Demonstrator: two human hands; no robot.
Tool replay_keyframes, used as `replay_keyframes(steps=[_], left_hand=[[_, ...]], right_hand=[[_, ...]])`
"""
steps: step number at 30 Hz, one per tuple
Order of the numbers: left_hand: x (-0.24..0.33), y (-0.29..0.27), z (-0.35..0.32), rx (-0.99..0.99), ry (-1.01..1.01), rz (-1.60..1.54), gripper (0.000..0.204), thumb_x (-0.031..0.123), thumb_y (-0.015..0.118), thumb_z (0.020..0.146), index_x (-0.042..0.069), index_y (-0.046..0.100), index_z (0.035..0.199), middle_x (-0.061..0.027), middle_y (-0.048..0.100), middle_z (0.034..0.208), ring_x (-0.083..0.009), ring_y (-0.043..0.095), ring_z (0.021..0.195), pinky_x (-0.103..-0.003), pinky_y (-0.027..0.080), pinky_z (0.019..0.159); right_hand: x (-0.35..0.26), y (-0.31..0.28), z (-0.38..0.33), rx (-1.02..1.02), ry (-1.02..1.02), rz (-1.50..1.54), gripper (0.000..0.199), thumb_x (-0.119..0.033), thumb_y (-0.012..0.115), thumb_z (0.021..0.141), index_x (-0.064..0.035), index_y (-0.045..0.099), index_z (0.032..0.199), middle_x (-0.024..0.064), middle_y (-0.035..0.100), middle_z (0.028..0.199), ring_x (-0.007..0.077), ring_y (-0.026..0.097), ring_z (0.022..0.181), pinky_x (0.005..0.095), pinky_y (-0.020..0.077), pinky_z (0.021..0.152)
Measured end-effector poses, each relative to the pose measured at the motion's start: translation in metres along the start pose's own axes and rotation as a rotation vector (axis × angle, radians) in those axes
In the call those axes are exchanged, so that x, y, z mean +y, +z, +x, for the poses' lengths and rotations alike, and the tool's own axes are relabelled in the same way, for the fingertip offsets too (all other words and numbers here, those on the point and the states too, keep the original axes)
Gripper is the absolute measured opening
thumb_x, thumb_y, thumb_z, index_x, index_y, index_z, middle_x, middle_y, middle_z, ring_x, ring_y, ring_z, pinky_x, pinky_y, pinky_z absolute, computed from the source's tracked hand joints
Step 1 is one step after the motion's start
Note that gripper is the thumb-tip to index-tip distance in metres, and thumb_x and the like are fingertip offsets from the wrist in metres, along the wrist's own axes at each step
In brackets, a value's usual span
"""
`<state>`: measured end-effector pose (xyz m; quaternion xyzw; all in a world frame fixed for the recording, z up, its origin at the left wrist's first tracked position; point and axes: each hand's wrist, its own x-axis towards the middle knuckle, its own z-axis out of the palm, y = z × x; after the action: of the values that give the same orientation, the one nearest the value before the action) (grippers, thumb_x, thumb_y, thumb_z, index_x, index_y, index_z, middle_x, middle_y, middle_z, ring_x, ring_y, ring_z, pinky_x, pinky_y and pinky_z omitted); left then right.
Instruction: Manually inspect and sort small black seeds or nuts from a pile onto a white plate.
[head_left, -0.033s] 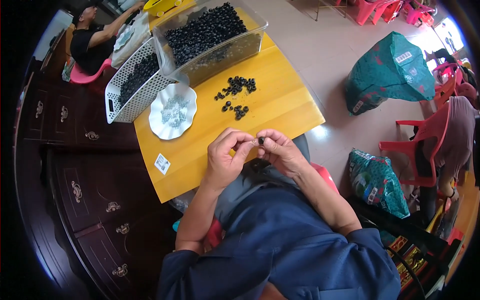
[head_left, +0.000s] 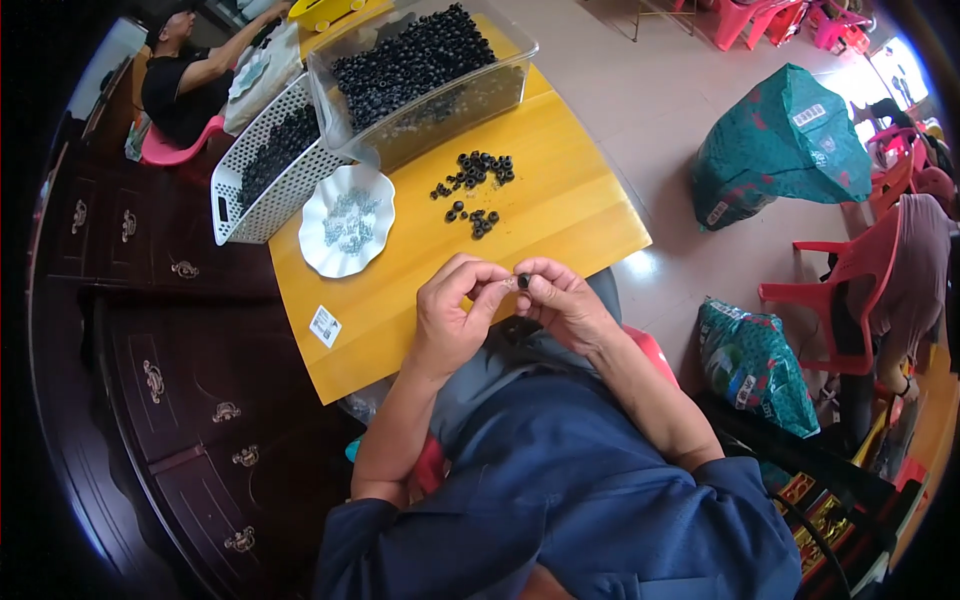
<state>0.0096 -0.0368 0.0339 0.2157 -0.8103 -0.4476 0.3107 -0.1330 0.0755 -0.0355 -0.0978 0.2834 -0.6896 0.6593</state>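
- Head view, near table edge: left hand [head_left: 452,318] and right hand [head_left: 565,303] meet fingertip to fingertip; the right thumb and forefinger pinch a small black ring [head_left: 523,281], and the left fingers close on it from 9 o'clock.
- At 12 o'clock from the hands: loose black rings [head_left: 474,187] lie scattered on the yellow table [head_left: 560,215].
- At 11 o'clock: white scalloped dish [head_left: 347,221] holding small pale parts.
- Farther at 12 o'clock: clear plastic bin [head_left: 425,80], heaped with black rings.
- At 10 o'clock from the bin: white perforated basket [head_left: 262,170], also holding black rings.
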Motion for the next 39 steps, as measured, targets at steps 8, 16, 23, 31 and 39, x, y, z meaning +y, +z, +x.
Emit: replay_keyframes(steps=[8, 16, 23, 31, 39], left_hand=[[-0.004, 0.007, -0.001, -0.004, 0.068, 0.145, 0.011, -0.002, 0.071, 0.08, 0.002, 0.066, 0.089, -0.0089, 0.063, 0.082, -0.0248, 0.065, 0.072, -0.033, 0.052, 0.063], [-0.005, 0.005, 0.0, -0.065, 0.126, 0.252, 0.012, 0.0, 0.073, 0.077, 0.004, 0.067, 0.086, -0.0075, 0.063, 0.079, -0.0243, 0.064, 0.068, -0.033, 0.051, 0.06], [-0.015, -0.01, 0.004, -0.311, -0.317, -0.184, 0.008, -0.002, 0.074, 0.079, 0.001, 0.067, 0.082, -0.0006, 0.065, 0.077, -0.0036, 0.058, 0.062, -0.018, 0.045, 0.058], [-0.059, -0.033, 0.029, -0.02, -0.206, 0.303, 0.018, 0.004, 0.071, 0.082, 0.0, 0.067, 0.099, -0.0048, 0.067, 0.079, -0.0083, 0.059, 0.063, -0.024, 0.048, 0.059], [-0.113, -0.037, 0.065, 0.093, -0.042, 0.793, 0.022, 0.01, 0.069, 0.083, 0.001, 0.067, 0.103, -0.0148, 0.068, 0.092, -0.033, 0.066, 0.081, -0.041, 0.053, 0.074]], right_hand=[[0.003, -0.001, 0.001, 0.019, -0.026, -0.044, 0.022, -0.017, 0.065, 0.095, -0.009, 0.06, 0.115, 0.0009, 0.066, 0.098, 0.0114, 0.064, 0.087, 0.0266, 0.0526, 0.082], [0.004, -0.004, -0.001, 0.051, -0.01, -0.169, 0.022, -0.016, 0.065, 0.096, -0.0044, 0.06, 0.113, 0.0035, 0.067, 0.103, 0.012, 0.066, 0.091, 0.0277, 0.0537, 0.084], [-0.001, -0.014, -0.002, -0.047, 0.092, -0.335, 0.024, -0.016, 0.066, 0.095, -0.0017, 0.062, 0.113, 0.0064, 0.069, 0.103, 0.0139, 0.067, 0.091, 0.0273, 0.0541, 0.085], [0.003, -0.01, -0.006, -0.094, 0.128, 0.002, 0.02, -0.015, 0.066, 0.094, -0.0057, 0.062, 0.111, 0.0085, 0.07, 0.104, 0.0139, 0.069, 0.086, 0.0282, 0.0562, 0.084], [0.001, -0.012, -0.004, -0.09, 0.116, 0.027, 0.019, -0.014, 0.065, 0.095, -0.0072, 0.061, 0.112, 0.0079, 0.07, 0.104, 0.0138, 0.069, 0.086, 0.0287, 0.057, 0.082]])
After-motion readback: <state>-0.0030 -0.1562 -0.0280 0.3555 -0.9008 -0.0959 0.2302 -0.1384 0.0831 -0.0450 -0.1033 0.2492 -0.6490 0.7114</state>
